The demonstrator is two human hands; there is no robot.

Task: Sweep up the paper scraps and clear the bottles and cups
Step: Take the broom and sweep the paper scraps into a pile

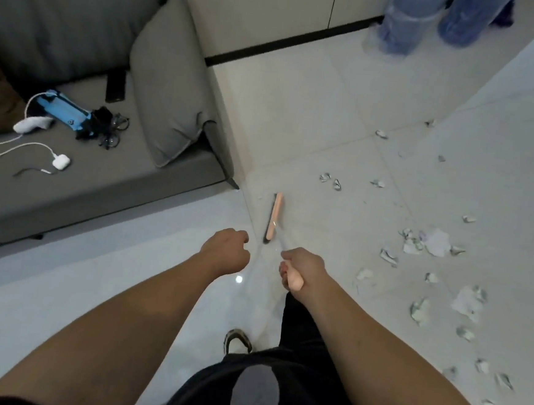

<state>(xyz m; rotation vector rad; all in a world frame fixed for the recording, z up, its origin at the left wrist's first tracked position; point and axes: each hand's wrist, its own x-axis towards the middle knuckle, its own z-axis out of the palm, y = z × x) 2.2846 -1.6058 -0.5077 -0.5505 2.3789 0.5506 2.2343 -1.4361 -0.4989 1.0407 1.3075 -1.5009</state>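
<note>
Down on the tile, your broom [273, 218] head sits just off the sofa [108, 170] corner, with open floor to its right. Your right hand [298, 268] grips the handle; your left hand [226, 251] is a fist holding nothing. Scraps [438, 244] lie scattered well to the right. No writing is readable anywhere.

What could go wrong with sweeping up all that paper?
The broom head sits left of the paper scraps, which are spread widely, so a hard stroke might scatter them further. Only the right hand grips the handle; the left hand is off it, so control may be weaker.
</note>
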